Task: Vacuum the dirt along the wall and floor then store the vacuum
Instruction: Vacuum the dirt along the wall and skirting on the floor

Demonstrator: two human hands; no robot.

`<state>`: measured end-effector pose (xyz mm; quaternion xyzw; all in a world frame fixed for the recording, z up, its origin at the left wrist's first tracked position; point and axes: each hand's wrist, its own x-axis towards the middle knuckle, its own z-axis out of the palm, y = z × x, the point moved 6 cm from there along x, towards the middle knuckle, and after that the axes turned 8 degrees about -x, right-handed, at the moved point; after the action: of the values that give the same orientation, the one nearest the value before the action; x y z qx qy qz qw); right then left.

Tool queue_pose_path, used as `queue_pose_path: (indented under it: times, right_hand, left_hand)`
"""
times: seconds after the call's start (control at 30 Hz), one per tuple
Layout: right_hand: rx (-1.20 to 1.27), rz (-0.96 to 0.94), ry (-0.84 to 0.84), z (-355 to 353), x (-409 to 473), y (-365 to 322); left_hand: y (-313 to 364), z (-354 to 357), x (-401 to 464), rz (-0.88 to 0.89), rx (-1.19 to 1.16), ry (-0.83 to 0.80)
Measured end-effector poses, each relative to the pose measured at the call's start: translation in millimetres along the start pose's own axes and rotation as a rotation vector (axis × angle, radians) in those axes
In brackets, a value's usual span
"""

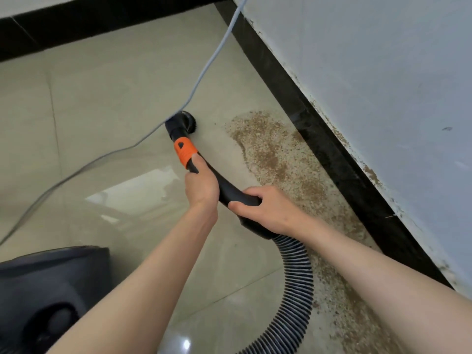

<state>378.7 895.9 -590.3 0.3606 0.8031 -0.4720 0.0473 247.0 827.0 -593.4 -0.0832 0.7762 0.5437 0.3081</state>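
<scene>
Both my hands wrapped on the vacuum wand (229,190) — left hand (201,186), right hand (265,209).
Brush head (185,123) rests short of the dirt (275,159) — the grey cord (204,70) crossing it could snag.

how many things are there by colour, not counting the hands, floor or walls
Black: 3 - brush head, curved handle, vacuum body
Orange: 1 - collar
Grey: 2 - ribbed hose, cord
Brown: 1 - dirt patch
Total: 7
</scene>
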Motion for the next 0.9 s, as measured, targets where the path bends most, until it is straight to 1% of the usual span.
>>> queue_pose_path:
  times: [0.1,0.2,0.33,0.53,0.7,0.9]
  right_hand:
    - [-0.064,-0.007,-0.054,7,-21,0]
    - [-0.048,-0.004,-0.098,6,-39,6]
    - [-0.033,0.007,-0.1,-4,-46,10]
    - [-0.025,0.014,-0.05,-10,-59,20]
    - [-0.003,0.049,-0.034,-32,-59,33]
    - [-0.04,0.068,0.043,-45,-33,27]
  left_hand:
    - [-18,-17,-20,-0.033,-0.025,0.036]
    - [-29,-18,-40,-0.067,-0.06,0.009]
    - [-32,-11,-48,-0.086,-0.064,-0.021]
    - [-39,2,-55,-0.1,-0.062,-0.108]
    - [-33,32,-57,-0.091,-0.065,-0.186]
    - [-13,54,-30,-0.082,-0.041,-0.174]
